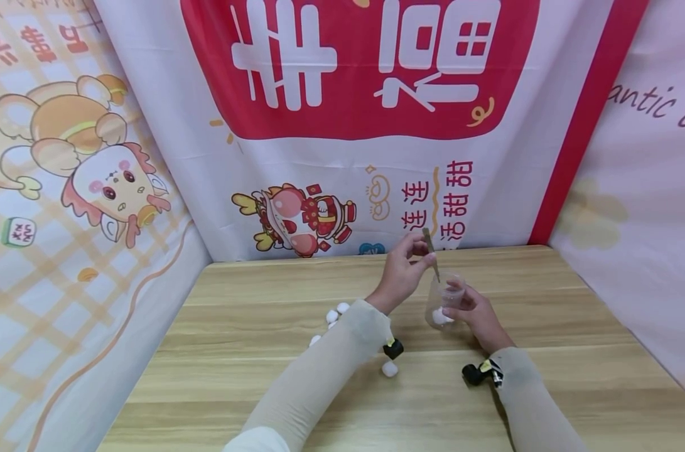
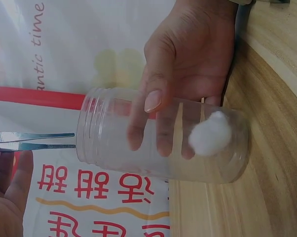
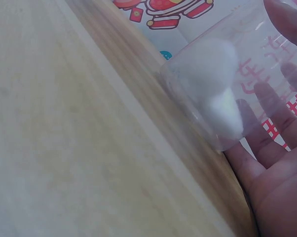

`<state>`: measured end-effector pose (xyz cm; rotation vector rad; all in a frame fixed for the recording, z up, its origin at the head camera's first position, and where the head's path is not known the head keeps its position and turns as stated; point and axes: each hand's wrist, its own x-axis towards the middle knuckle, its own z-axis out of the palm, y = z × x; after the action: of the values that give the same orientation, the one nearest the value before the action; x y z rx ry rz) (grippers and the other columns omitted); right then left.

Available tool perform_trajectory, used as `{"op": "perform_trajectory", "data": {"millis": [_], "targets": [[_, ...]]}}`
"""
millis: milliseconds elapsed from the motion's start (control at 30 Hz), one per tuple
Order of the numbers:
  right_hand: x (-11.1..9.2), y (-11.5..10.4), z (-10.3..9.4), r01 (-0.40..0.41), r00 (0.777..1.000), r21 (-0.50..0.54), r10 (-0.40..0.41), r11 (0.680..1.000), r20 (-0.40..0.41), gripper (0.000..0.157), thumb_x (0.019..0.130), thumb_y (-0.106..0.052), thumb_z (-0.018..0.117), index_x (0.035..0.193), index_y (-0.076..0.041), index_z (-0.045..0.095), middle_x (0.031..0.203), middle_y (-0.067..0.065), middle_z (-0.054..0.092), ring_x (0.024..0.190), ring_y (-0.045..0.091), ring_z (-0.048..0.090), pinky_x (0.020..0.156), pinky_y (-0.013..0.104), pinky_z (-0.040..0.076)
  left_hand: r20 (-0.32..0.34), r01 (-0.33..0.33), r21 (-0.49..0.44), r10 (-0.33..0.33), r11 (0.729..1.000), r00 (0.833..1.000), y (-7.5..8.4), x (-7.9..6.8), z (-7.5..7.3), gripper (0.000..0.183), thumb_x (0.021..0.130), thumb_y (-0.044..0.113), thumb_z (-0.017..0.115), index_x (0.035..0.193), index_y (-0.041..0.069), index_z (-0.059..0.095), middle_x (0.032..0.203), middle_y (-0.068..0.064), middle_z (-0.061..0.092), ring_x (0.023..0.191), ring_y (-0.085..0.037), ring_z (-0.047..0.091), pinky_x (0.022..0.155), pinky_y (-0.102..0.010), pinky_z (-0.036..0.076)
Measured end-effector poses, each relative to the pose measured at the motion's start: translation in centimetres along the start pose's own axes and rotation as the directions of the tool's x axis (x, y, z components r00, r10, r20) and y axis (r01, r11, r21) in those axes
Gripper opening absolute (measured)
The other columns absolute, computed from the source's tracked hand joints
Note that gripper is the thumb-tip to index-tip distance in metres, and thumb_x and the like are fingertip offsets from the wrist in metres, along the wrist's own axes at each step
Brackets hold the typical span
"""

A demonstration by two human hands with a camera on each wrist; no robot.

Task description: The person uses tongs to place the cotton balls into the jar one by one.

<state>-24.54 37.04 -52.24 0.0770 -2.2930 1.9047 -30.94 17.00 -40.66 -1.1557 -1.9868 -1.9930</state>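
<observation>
My left hand (image 1: 400,271) pinches metal tweezers (image 1: 431,246), pointing down over the mouth of a clear plastic jar (image 1: 432,294). In the left wrist view the tweezers' tips (image 2: 64,140) stand slightly apart at the jar's rim, with nothing between them. My right hand (image 1: 482,317) holds the jar round its side, thumb in front and fingers behind, seen through the wall. White cotton balls (image 3: 207,66) lie at the jar's bottom; two show in the right wrist view. The jar's base appears to be on the wooden table (image 1: 252,282).
Several loose cotton balls (image 1: 332,316) lie left of my left forearm, partly hidden by the sleeve. Another cotton ball (image 1: 390,368) lies between my forearms. Black wrist cameras (image 1: 473,374) sit at both cuffs. A printed cloth backdrop (image 1: 319,157) stands at the table's far edge.
</observation>
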Motion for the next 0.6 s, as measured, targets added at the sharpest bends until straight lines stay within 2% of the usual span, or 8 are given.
{"op": "perform_trajectory", "data": {"millis": [133,333,467,600], "targets": [[0.0,0.0,0.2,0.023,1.0,0.01,-0.023,1.0,-0.004,0.076,0.081,-0.018,0.08,0.144,-0.002,0.041,0.133,0.021,0.053,0.111,0.016,0.058,0.089,0.017,0.047,0.011,-0.004,0.002,0.004,1.0,1.0,0.3,-0.2,-0.2,0.027,0.095,0.012,0.063,0.12,0.018,0.057,0.103,0.0,0.059,0.095,-0.012,0.062,0.082,-0.027,0.056],[0.0,0.1,0.1,-0.006,1.0,-0.007,0.006,1.0,0.0,0.077,0.082,-0.024,0.08,0.145,-0.006,0.041,0.135,0.018,0.053,0.117,0.024,0.055,0.09,0.017,0.045,0.012,-0.008,0.009,0.008,1.0,1.0,0.7,-0.4,-0.7,0.026,0.096,0.01,0.062,0.121,0.017,0.057,0.107,-0.007,0.059,0.097,-0.012,0.062,0.084,-0.027,0.055],[0.1,0.4,-0.1,-0.01,1.0,-0.009,0.01,1.0,0.0,0.078,0.08,-0.025,0.081,0.145,-0.007,0.041,0.134,0.017,0.054,0.118,0.026,0.054,0.091,0.019,0.045,0.002,-0.009,0.0,0.009,1.0,1.0,1.0,-0.6,-1.1,0.027,0.095,0.009,0.063,0.12,0.017,0.057,0.106,-0.009,0.06,0.096,-0.013,0.062,0.083,-0.028,0.056],[0.0,0.3,-0.2,-0.032,0.999,-0.014,0.032,0.999,0.003,0.08,0.08,-0.028,0.081,0.146,-0.01,0.041,0.137,0.015,0.051,0.121,0.028,0.051,0.097,0.027,0.043,-0.007,-0.009,0.002,0.01,1.0,1.0,1.0,-0.9,-1.8,0.026,0.095,0.009,0.063,0.119,0.016,0.057,0.106,-0.009,0.06,0.096,-0.013,0.063,0.082,-0.029,0.056]]}}
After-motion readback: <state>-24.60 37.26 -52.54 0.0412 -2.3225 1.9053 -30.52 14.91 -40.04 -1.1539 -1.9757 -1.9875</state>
